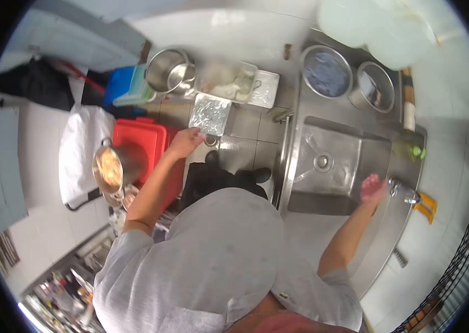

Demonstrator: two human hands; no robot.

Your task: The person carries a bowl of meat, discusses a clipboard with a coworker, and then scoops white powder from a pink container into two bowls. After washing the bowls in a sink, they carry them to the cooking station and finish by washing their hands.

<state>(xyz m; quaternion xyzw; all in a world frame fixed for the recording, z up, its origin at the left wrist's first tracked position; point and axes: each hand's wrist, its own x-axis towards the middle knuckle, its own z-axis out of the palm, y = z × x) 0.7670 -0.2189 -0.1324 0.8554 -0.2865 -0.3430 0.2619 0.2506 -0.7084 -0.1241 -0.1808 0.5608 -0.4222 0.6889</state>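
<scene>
My left hand (186, 142) is closed at the near left corner of a metal tray (210, 114), fingertips against its edge. Shiny clear wrap covers the tray. My right hand (373, 187) is over the right side of a steel sink (323, 139), close to the tap (403, 191). Its fingers look spread and somewhat blurred, with nothing visible in them. Beyond the wrapped tray are a clear container (227, 83) with pale food and a white tray (265, 89).
A steel pot (169, 72) stands at the back left. Nearer are a red bin (140, 144) and a pot of yellowish food (109, 168). A bowl with blue cloth (326, 72) and another steel pot (372, 87) stand behind the sink. A wire rack (450, 266) borders the right.
</scene>
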